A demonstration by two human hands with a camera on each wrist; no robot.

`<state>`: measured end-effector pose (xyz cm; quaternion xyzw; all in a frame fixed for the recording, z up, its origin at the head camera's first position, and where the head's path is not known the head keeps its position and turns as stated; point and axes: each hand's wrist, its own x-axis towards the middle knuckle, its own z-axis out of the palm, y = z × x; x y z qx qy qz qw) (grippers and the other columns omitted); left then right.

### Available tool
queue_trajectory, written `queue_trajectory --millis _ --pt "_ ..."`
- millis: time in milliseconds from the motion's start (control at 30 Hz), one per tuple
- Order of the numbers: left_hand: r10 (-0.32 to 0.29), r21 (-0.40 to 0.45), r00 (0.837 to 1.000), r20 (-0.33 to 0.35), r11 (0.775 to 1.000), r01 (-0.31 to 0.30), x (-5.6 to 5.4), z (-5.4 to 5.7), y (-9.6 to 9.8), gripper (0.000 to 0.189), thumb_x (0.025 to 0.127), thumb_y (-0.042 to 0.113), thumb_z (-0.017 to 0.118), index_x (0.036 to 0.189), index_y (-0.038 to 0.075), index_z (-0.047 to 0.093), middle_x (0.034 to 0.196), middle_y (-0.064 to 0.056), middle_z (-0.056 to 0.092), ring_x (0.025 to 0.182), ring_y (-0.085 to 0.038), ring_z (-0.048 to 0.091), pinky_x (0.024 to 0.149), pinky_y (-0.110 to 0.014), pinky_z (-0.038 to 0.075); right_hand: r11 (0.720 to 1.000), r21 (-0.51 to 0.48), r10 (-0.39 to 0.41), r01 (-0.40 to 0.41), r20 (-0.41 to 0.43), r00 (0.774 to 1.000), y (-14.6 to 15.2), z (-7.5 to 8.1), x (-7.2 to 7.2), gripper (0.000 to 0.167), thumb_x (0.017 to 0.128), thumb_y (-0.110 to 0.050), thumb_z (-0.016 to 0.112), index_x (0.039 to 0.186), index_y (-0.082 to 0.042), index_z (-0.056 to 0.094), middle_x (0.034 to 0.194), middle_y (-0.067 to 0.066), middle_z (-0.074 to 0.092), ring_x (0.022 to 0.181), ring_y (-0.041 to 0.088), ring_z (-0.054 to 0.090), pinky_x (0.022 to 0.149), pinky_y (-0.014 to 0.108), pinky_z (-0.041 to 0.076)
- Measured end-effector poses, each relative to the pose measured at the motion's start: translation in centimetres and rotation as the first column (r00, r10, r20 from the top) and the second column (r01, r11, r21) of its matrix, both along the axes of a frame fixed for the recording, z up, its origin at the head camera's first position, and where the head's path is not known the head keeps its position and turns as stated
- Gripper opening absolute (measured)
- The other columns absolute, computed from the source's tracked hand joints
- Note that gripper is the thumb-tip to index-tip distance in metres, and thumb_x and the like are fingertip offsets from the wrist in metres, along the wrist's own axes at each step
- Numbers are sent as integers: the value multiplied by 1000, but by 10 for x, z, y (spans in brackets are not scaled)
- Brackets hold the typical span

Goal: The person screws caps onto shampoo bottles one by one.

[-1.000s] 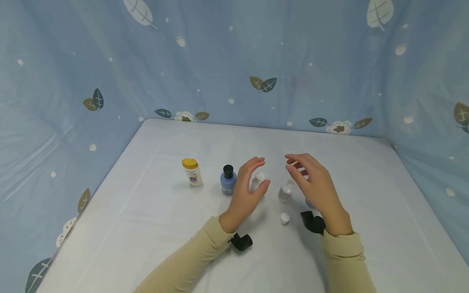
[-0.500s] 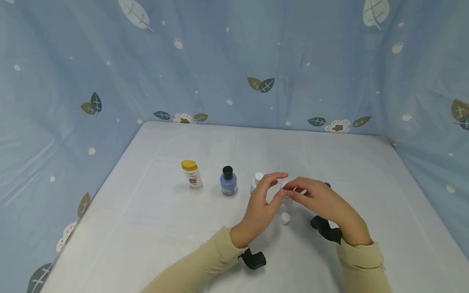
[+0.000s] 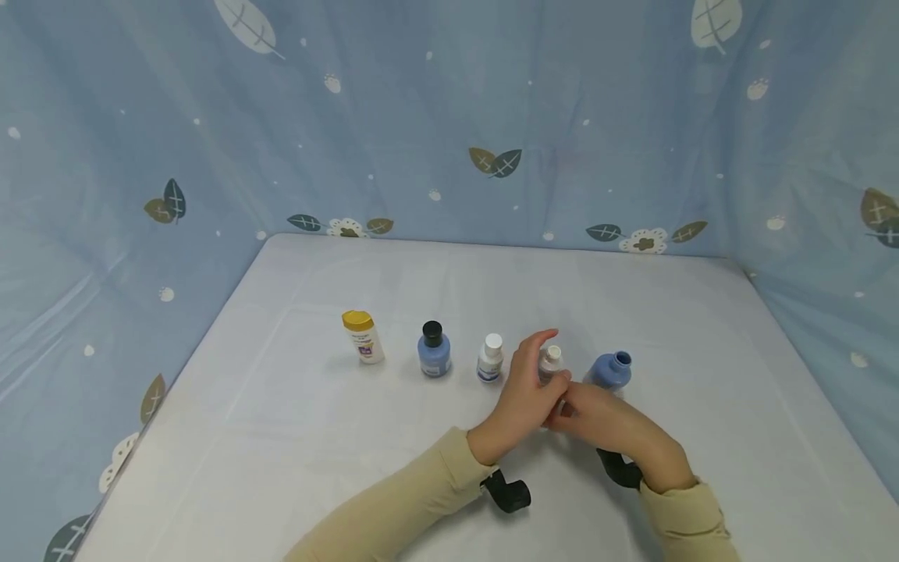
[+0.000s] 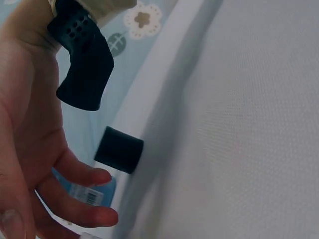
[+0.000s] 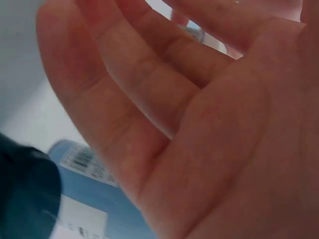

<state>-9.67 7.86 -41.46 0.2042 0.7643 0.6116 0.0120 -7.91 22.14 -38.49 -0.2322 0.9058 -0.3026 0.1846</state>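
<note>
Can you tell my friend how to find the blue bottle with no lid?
Start at the white table. Find the right hand over it; just beyond that hand, rightmost in its row, is the blue bottle. The other blue bottle wears a black cap, but this one's mouth is open.

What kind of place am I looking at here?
Likely a makeshift filming or work booth: a white table backed by blue leaf-print fabric, with small bottles standing on it.

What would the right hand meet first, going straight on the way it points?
Probably the left hand: in the head view it lies directly ahead of the right hand, though depth leaves whether they touch unclear.
</note>
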Motion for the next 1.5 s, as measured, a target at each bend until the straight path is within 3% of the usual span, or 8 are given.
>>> queue_trajectory --millis 167,433,667,800,1100,1300,1500 --pt "5 19 998 60 1000 -6 -5 -9 4 52 88 22 52 136 23 30 132 9 35 120 -9 34 97 -31 30 1000 17 -6 5 10 1000 -4 -9 3 20 77 -29 68 75 -14 54 61 -8 46 51 4 41 47 23 36" --pt "15 75 996 93 997 -22 -10 -16 6 37 90 21 51 127 19 45 122 10 47 110 -3 43 93 -29 35 1000 7 5 -5 -3 1000 -6 -21 0 25 71 -19 74 84 -12 54 71 -5 48 58 6 43 52 23 39" --pt "11 96 997 83 995 -19 0 9 -2 28 91 12 51 119 9 52 117 -4 52 105 -9 48 91 -31 37 1000 2 5 -5 -77 997 -5 -28 -2 20 72 -15 71 84 -13 55 74 -7 50 63 6 44 55 23 38" --pt "7 98 999 47 995 -11 -1 5 -3 27 91 13 51 117 9 54 114 -3 54 102 -10 49 88 -27 39 1000 -9 -1 0 -159 987 -5 -31 -3 16 73 -17 69 82 -15 56 72 -11 50 63 4 44 55 23 38" --pt "-68 138 997 24 988 64 -8 -9 -5 28 91 17 53 118 11 54 114 -5 55 100 -7 50 85 -23 40 994 -7 -111 113 -266 958 -5 -30 -2 9 78 -14 66 82 -16 58 64 -13 48 57 2 42 51 21 37" --pt "-66 163 997 46 985 57 -10 -11 -7 27 91 18 53 117 11 55 113 0 56 100 -4 50 86 -23 40 989 -13 -145 147 -259 955 -4 -30 -4 12 79 -16 66 89 -16 58 68 -12 50 59 2 45 52 21 39" --pt "-83 189 995 49 979 72 -13 -9 -8 28 92 16 50 118 7 53 114 -5 55 100 -7 50 86 -24 40 980 -14 -196 198 -226 954 1 -22 -4 18 81 -27 65 95 -18 58 78 -10 57 70 5 54 60 25 44"
